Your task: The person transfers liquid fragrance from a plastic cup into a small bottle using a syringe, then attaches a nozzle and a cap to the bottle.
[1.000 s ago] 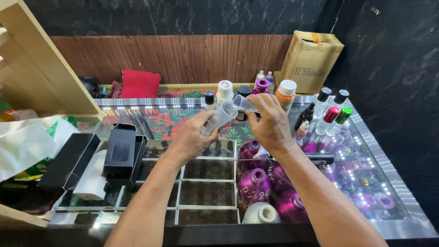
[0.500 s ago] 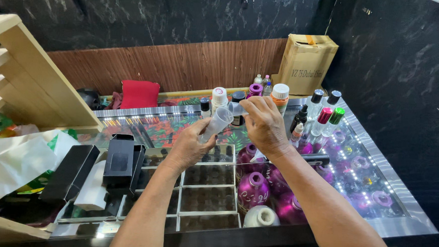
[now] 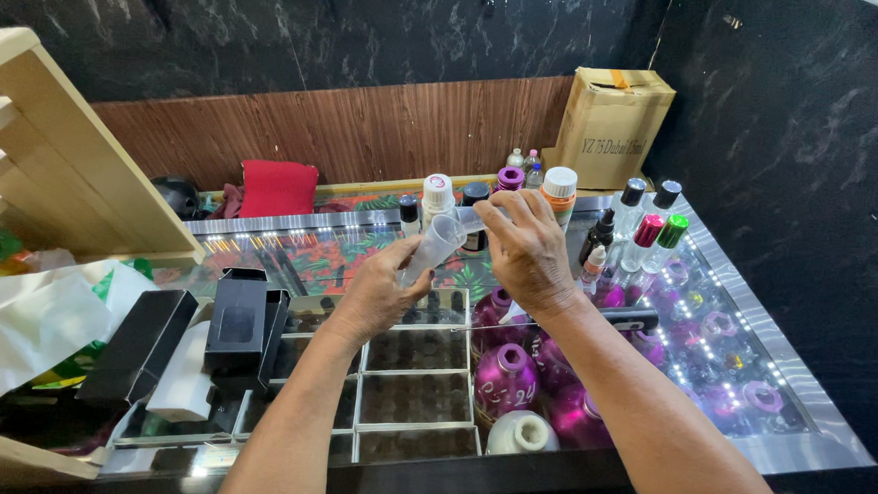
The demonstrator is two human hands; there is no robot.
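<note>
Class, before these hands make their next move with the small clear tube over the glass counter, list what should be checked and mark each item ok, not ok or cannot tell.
1. Left hand grips the clear tube: ok.
2. Right hand meets the tube's upper end: ok.
3. Tube held upright: not ok, it tilts.
4. Tube's contents: cannot tell.
5. What the right fingers hold: cannot tell, hidden.
6. Bottles behind stand upright on the glass counter: ok.

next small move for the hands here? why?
Probably bring the right hand closer to line up with the mouth of the clear tube. The left hand holds that tube tilted above the glass counter, and the right hand's fingers sit right at its upper end.
</note>
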